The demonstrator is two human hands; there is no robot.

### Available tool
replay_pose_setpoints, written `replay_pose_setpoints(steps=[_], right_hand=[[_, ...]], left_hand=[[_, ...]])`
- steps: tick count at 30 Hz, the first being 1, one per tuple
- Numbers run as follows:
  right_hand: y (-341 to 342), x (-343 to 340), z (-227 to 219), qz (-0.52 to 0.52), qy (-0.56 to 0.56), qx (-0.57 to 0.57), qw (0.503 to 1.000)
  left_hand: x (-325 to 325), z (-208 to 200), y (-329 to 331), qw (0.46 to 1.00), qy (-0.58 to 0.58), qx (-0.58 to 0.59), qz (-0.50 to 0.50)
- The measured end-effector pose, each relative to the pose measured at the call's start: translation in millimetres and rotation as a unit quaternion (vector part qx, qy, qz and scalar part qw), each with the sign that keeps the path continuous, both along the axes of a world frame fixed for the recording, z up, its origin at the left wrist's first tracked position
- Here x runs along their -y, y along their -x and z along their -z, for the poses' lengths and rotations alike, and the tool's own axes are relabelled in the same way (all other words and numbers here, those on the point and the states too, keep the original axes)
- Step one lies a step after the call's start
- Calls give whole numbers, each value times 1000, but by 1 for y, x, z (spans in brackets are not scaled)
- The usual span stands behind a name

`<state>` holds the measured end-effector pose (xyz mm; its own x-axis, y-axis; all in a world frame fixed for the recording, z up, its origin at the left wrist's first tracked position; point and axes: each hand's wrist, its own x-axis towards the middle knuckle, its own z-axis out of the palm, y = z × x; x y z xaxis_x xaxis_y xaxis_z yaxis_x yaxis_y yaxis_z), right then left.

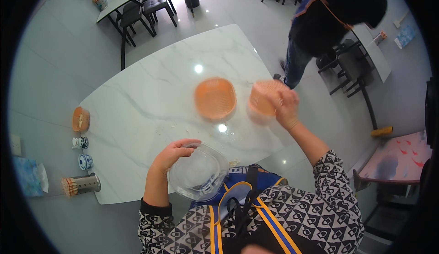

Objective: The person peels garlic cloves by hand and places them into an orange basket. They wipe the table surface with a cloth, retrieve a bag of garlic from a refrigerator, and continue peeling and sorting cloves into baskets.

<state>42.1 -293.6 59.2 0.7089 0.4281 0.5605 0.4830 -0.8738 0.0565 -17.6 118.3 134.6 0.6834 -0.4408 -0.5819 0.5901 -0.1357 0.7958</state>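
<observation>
Basket (pixel 215 99) stands left of the right hand (pixel 287 108), curled on a blurred second basket (pixel 261 99); left hand (pixel 176 156) pinches clear bowl (pixel 195 172).

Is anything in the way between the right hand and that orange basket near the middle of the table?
Yes, a blurred orange basket at the right hand is in between. Past it, nothing visible stands before the middle basket.

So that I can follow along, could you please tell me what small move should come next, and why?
Perhaps the right hand could nest its orange basket inside the similar basket on the table: they are close together, while the left hand holds a clear plastic container.
</observation>
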Motion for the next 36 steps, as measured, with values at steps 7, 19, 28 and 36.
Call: replay_pose_setpoints(steps=[7,19,28,36], right_hand=[[-19,5,-23,197,-140,-17,970],[-6,-90,-86,-17,-671,-577,464],[37,-199,-60,-86,-480,-705,515],[73,-197,-32,-31,-374,-699,609]], left_hand=[[-12,6,4,999,7,-14,-38],[-22,40,1,932,17,103,-346],[-14,43,32,923,88,71,-367],[-16,29,97,951,129,-54,-278]])
